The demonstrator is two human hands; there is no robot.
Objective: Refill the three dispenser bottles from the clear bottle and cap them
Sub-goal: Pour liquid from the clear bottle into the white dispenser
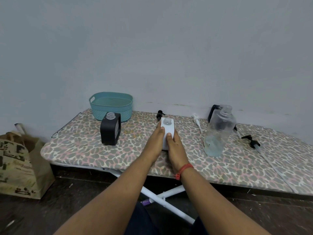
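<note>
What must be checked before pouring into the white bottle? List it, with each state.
1. White bottle uncapped: ok.
2. White bottle upright on the ironing board: ok.
3. White bottle steadied: ok, left hand and right hand both hold it.
4. A hand free for the clear bottle: not ok.
5. Clear bottle open, liquid left in it: ok, a little at the bottom.
6. White pump within reach: ok, lying on the board.

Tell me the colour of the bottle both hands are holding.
White, with a clear threaded neck; the head view shows the bottle between left hand and right hand.
</note>
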